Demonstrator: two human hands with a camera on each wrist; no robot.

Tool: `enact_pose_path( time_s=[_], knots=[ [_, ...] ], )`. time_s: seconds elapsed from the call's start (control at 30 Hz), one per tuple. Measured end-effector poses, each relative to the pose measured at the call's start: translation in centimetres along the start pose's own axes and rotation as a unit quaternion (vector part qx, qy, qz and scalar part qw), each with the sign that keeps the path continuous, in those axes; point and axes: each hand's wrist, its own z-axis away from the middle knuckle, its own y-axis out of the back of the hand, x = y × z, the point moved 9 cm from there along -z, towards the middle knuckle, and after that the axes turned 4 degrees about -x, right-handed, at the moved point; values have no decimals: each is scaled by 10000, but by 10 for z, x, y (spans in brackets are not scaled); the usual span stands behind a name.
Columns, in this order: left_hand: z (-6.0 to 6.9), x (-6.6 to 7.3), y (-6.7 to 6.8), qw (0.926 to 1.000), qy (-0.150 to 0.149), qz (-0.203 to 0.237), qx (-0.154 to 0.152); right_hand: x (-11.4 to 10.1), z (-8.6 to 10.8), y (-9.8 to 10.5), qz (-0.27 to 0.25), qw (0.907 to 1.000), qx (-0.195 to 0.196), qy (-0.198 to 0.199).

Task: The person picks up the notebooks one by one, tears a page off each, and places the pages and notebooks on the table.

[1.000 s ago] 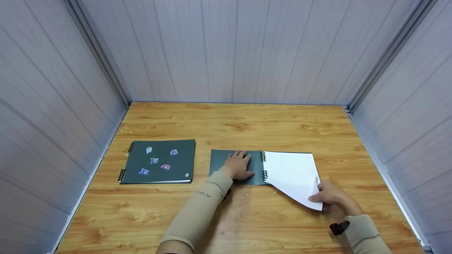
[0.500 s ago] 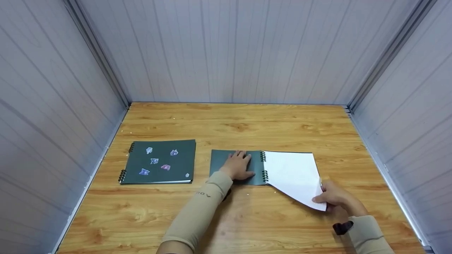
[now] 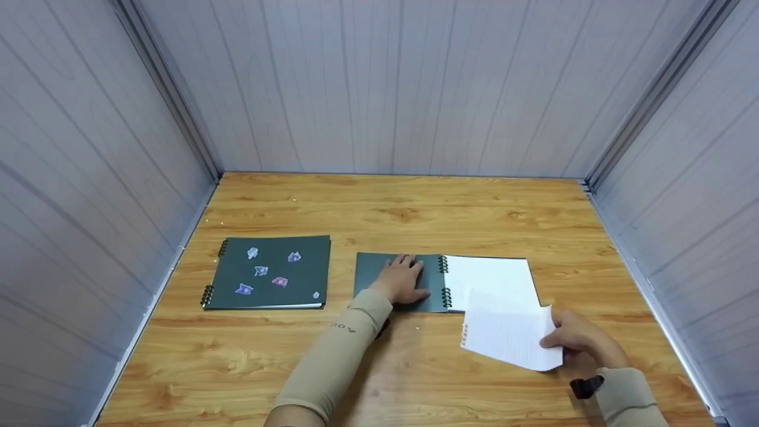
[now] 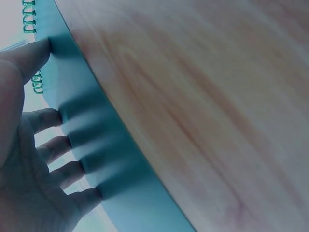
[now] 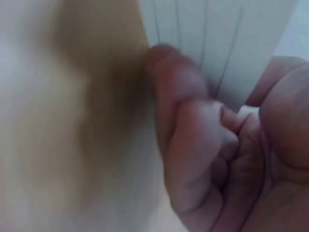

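Note:
A spiral notebook lies open on the wooden table, its dark green cover (image 3: 369, 273) folded out to the left and a white page (image 3: 489, 274) on the right. My left hand (image 3: 398, 281) rests on that cover with fingers spread; the left wrist view shows its fingertips pressing the green cover (image 4: 140, 203). Lower right, my right hand (image 3: 576, 338) pinches a loose lined sheet (image 3: 507, 335) between thumb and fingers. The sheet has a ragged row of torn holes on its left edge and overlaps the page's lower part. In the right wrist view, curled fingers (image 5: 193, 130) hold the lined paper (image 5: 193, 29).
A second spiral notebook (image 3: 270, 270), closed, with several small stickers on its dark green cover, lies to the left. Pale panel walls (image 3: 367, 89) enclose the table (image 3: 379, 207) at the back and both sides. Tiny white scraps dot the tabletop.
The sheet has come off the notebook's rings and moved down and right with my right hand. Another white page now shows beneath it. My left hand has stayed on the cover.

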Motion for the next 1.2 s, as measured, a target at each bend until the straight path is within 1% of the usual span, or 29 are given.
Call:
enact_pose_path(
  time_s=[0.03, 0.1, 0.2, 0.3, 0.47, 0.63, 0.83, 0.97, 1.07, 1.13, 1.2],
  knots=[
    [0, 1, -1, 10000, 7, -1, 1, 3, 2, 1, -3, 10000, 2, 6],
    [-2, 1, -2, 10000, 47, -3, -23, 10, 6, 7, -27, 9998, 156, -153],
    [-5, 2, -4, 10000, 74, 27, -49, 12, 8, 19, 24, 9985, 470, -271],
    [-7, 0, -3, 9999, 58, 59, -63, 5, 4, 33, 255, 9958, 850, -236],
    [-6, 1, -5, 10000, 23, 51, -37, -7, 2, 51, 476, 9889, 1402, -93],
    [-3, 1, -2, 9999, 90, 4, 57, -24, 2, 72, 333, 9795, 1985, 105],
    [-1, -1, 0, 9998, 141, 14, 102, -50, -2, 93, 127, 9677, 2485, 417],
    [-2, -1, -2, 9999, 113, 13, 106, -67, -9, 110, 72, 9593, 2764, 576],
    [-2, -1, -2, 9999, 93, 11, 104, -78, -17, 122, 36, 9562, 2856, 642],
    [-2, 0, -2, 9999, 71, 28, 119, -85, -23, 129, -19, 9558, 2856, 700],
    [-1, 1, -1, 9999, 60, 49, 106, -91, -30, 136, -37, 9573, 2793, 750]
  ],
)
